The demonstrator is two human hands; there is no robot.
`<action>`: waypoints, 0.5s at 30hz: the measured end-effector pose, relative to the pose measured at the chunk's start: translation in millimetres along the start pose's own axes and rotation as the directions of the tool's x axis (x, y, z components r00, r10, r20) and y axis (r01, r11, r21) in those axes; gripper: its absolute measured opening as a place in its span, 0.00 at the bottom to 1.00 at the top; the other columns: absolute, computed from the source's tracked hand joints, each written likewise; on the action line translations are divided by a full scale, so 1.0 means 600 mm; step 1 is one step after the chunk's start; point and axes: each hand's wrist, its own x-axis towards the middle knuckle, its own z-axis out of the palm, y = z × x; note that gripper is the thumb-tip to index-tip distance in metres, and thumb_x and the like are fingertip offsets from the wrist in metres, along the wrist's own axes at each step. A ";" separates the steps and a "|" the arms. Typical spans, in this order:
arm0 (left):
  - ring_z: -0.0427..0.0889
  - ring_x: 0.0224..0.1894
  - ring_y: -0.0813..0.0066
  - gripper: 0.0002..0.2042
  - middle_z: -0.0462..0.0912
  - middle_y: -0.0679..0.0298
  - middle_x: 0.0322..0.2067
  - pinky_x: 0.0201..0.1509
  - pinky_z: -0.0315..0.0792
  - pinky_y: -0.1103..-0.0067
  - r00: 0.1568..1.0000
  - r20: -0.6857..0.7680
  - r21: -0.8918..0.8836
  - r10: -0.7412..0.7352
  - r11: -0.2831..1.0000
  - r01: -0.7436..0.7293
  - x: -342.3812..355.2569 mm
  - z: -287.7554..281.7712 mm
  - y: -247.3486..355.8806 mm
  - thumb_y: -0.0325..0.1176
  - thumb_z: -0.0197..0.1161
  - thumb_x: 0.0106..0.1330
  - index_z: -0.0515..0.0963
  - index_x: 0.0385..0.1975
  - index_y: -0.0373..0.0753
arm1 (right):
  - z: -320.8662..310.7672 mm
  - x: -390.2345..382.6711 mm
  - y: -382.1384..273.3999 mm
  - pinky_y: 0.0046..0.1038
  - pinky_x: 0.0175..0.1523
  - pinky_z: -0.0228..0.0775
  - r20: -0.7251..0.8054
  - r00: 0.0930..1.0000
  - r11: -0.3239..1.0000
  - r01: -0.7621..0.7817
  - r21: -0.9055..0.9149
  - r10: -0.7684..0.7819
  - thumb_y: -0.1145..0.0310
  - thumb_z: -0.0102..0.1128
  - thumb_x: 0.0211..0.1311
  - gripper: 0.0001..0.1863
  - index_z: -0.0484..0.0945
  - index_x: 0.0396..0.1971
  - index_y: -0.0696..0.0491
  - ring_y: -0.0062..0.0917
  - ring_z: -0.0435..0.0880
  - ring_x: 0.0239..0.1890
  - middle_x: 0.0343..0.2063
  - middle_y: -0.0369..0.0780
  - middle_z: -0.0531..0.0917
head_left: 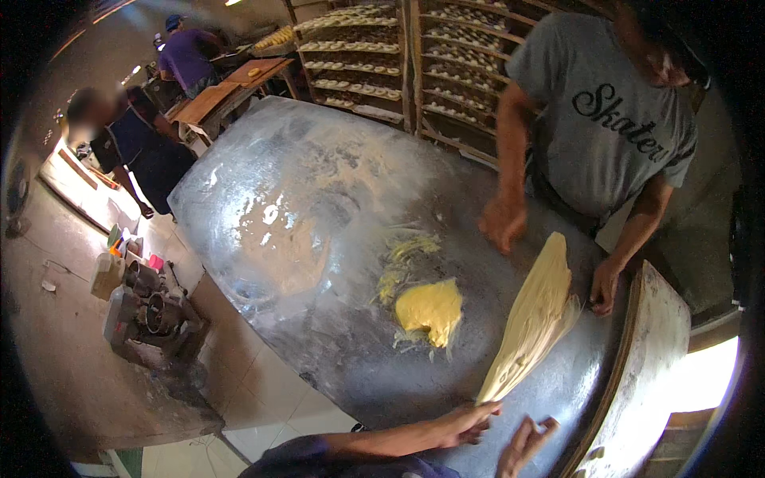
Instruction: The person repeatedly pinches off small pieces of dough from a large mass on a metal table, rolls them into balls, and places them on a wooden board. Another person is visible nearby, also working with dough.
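Stretched dough (530, 319), long and pale, spans the right part of a grey metal table (343, 374), broad toward its far half and narrow at its near end. At far left, a whitish jug (119, 309) stands beside a dark machine (163, 315). Beyond them, a co-worker in dark clothes (139, 139) is near the table's left edge, and another in a purple shirt (187, 60) stands behind a wooden bench (209, 102). Next come wooden racks (408, 72) bearing rows of small pale pieces. Near the table's middle, a smeared yellow mass (430, 307) sits apart from the dough. Nearer, the person's left hand (454, 428) holds the dough's narrow end in its fingers. Across the table, a third co-worker's right hand (504, 223) hovers, slightly blurred. The person's right hand (524, 450) is off the dough, thumb and fingers spread wide. That co-worker's left hand (607, 285) hangs just beside the dough's far half. A worn pale board (649, 342) runs along the table's right edge.
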 end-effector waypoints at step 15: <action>0.75 0.50 0.72 0.22 0.78 0.59 0.50 0.55 0.71 0.72 0.711 0.396 0.444 0.581 0.557 -0.702 -0.339 -0.062 0.178 0.46 0.52 0.77 0.70 0.60 0.36 | 0.083 0.062 -0.002 0.41 0.29 0.74 0.758 0.480 0.559 0.808 -0.185 -0.442 0.53 0.69 0.54 0.17 0.80 0.22 0.52 0.38 0.82 0.23 0.18 0.42 0.80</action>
